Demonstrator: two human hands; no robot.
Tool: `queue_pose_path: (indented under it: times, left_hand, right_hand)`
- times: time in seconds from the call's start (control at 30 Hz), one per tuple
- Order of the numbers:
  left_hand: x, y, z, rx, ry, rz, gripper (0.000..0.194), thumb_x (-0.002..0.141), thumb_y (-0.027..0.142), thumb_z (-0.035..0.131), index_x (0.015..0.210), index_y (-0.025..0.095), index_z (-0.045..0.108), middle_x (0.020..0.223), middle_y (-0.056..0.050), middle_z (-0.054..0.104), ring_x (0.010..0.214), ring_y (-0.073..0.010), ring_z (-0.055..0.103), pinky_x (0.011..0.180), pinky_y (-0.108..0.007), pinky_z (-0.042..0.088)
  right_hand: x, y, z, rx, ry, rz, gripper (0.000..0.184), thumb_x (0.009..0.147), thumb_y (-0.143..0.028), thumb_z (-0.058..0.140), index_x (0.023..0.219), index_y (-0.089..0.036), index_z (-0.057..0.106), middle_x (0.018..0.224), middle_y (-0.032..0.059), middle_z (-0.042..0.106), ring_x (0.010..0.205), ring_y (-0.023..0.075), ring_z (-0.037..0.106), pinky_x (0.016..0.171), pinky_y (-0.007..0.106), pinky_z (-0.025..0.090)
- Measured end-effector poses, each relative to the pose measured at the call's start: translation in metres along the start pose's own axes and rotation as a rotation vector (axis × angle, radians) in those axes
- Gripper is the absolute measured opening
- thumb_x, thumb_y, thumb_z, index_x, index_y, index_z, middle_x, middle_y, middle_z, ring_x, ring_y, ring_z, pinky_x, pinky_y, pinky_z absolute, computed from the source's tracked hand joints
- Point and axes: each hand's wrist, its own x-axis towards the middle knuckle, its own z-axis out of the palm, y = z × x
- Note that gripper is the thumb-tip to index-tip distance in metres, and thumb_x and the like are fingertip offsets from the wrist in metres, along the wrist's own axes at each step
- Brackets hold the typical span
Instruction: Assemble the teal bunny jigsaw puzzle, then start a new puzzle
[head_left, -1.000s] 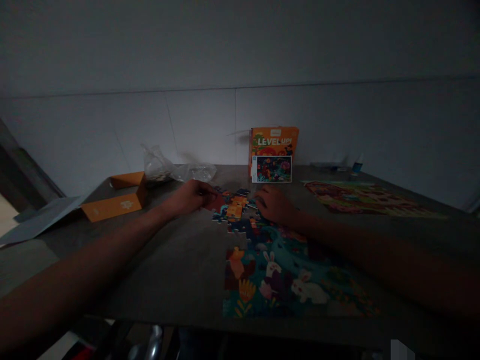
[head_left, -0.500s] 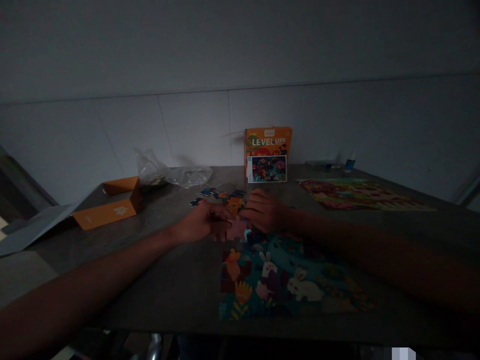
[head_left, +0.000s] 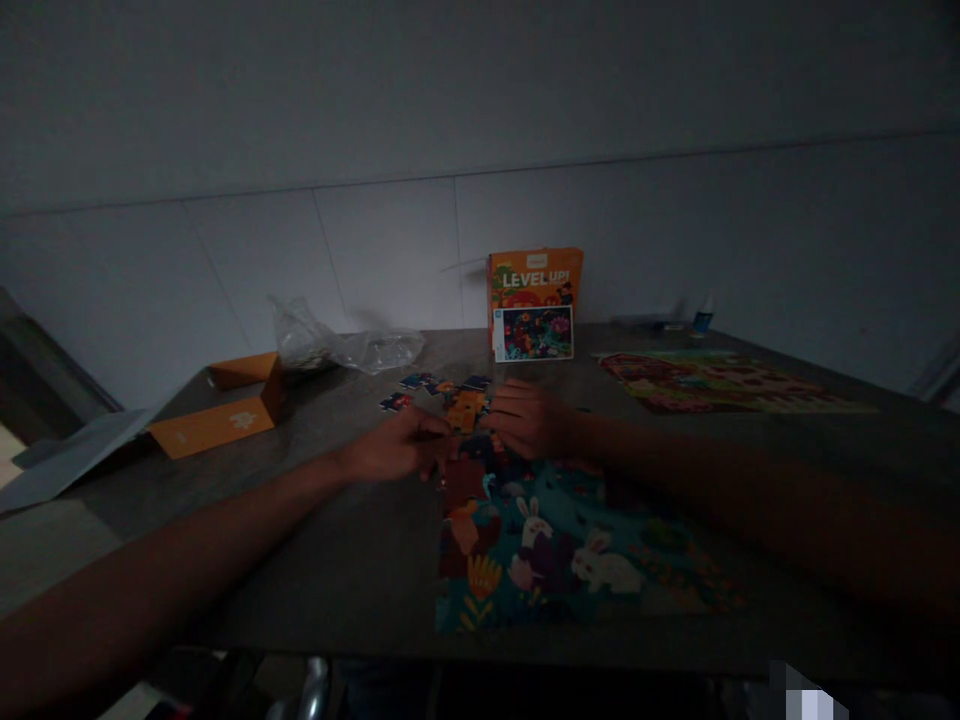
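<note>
A partly assembled jigsaw puzzle [head_left: 551, 575] with rabbits and a fox lies before me on the dark table. A dark reddish puzzle piece [head_left: 465, 482] lies flat above the fox at its left side. My left hand [head_left: 394, 447] is at the upper left edge by this piece, its bent fingers apart and nothing visibly held. Across the upper part rests my right hand [head_left: 529, 418], fingers loosely bent and pointing left; what lies under them is hidden. Beyond the hands are orange joined pieces [head_left: 466, 408] and several loose dark pieces [head_left: 415, 381]. The light is dim.
An orange puzzle box [head_left: 536, 270] stands at the back with a picture card [head_left: 537, 334] against it. Left are an open orange box tray [head_left: 217, 425] and a clear plastic bag [head_left: 304, 335]. Right are another puzzle [head_left: 739, 385] and a small bottle [head_left: 702, 318].
The reddish piece was raised at my left fingers; now it lies flat in the puzzle's left side. My left fingers have come off its face. The right hand has barely moved.
</note>
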Motion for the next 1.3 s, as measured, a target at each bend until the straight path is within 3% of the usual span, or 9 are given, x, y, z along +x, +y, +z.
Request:
queue_pose_path:
  times: [0.3, 0.5, 0.63, 0.77, 0.9, 1.3]
  left_hand:
    - [0.001, -0.004, -0.004, 0.02, -0.041, 0.056, 0.024, 0.079, 0.035, 0.07, 0.09, 0.014, 0.068, 0.083, -0.004, 0.071, 0.075, -0.0171, 0.062, 0.065, -0.026, 0.046]
    - [0.002, -0.009, -0.005, 0.013, -0.025, 0.004, 0.02, 0.079, 0.032, 0.07, 0.085, 0.015, 0.06, 0.076, -0.002, 0.065, 0.069, -0.0157, 0.059, 0.06, -0.025, 0.044]
    - [0.002, -0.011, -0.005, -0.062, -0.048, 0.023, 0.023, 0.082, 0.031, 0.067, 0.097, 0.016, 0.06, 0.081, -0.003, 0.066, 0.072, -0.0167, 0.061, 0.063, -0.027, 0.047]
    - [0.001, -0.008, -0.005, 0.09, -0.106, 0.067, 0.024, 0.087, 0.03, 0.062, 0.105, 0.015, 0.067, 0.095, -0.005, 0.072, 0.082, -0.0189, 0.064, 0.071, -0.028, 0.049]
    - [-0.001, -0.001, -0.005, 0.243, -0.08, 0.139, 0.021, 0.088, 0.027, 0.06, 0.103, 0.016, 0.07, 0.098, -0.005, 0.073, 0.087, -0.02, 0.066, 0.075, -0.028, 0.049]
    - [-0.005, 0.006, 0.0, 0.296, -0.083, 0.087, 0.027, 0.087, 0.032, 0.063, 0.11, 0.018, 0.067, 0.098, -0.005, 0.074, 0.082, -0.0204, 0.067, 0.07, -0.028, 0.048]
  right_hand:
    - [-0.002, 0.0, 0.001, 0.006, -0.035, 0.019, 0.019, 0.091, -0.013, 0.045, 0.092, -0.015, 0.063, 0.078, 0.0061, 0.061, 0.077, 0.0203, 0.049, 0.072, 0.034, 0.036]
    - [-0.002, 0.001, 0.002, 0.011, -0.071, 0.035, 0.019, 0.094, -0.016, 0.044, 0.091, -0.015, 0.063, 0.078, 0.0066, 0.059, 0.078, 0.0206, 0.048, 0.073, 0.034, 0.036]
    - [-0.003, 0.001, 0.003, 0.031, -0.116, 0.066, 0.019, 0.094, -0.016, 0.044, 0.092, -0.015, 0.063, 0.08, 0.0076, 0.059, 0.079, 0.021, 0.047, 0.073, 0.034, 0.034]
    - [-0.004, 0.002, 0.004, 0.028, -0.123, 0.067, 0.023, 0.095, -0.016, 0.042, 0.091, -0.015, 0.064, 0.08, 0.0081, 0.06, 0.079, 0.0213, 0.046, 0.074, 0.035, 0.034]
    - [-0.006, 0.002, 0.005, 0.036, -0.109, 0.062, 0.021, 0.095, -0.017, 0.043, 0.091, -0.014, 0.064, 0.08, 0.0085, 0.059, 0.079, 0.0213, 0.047, 0.073, 0.035, 0.034]
    - [-0.005, 0.003, 0.006, 0.047, -0.123, 0.086, 0.022, 0.094, -0.016, 0.043, 0.092, -0.014, 0.065, 0.079, 0.008, 0.059, 0.079, 0.0211, 0.046, 0.073, 0.035, 0.035]
